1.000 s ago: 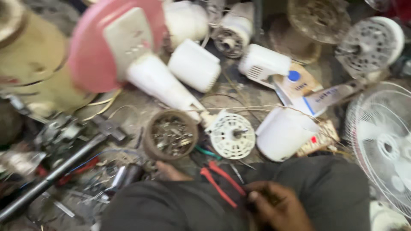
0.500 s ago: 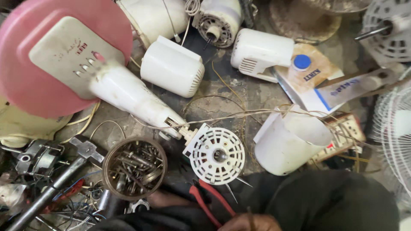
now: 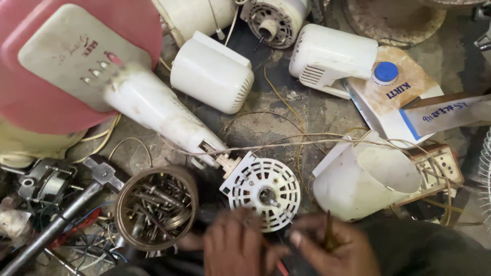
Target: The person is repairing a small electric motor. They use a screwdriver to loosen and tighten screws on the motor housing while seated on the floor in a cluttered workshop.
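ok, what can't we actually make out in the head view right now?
- Left hand: motion-blurred; its grip cannot be read.
- Right hand: holds a thin dark tool, tip hidden by fingers.
- Round tin: metal bits inside too small to identify.
- Fan grille: cut off by right edge.

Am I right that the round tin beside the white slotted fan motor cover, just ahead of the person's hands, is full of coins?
Not quite. The head view shows the round tin holding a heap of screws and bolts, not coins. The rest stands: it sits beside the white slotted fan motor cover, just ahead of the left hand and the right hand.
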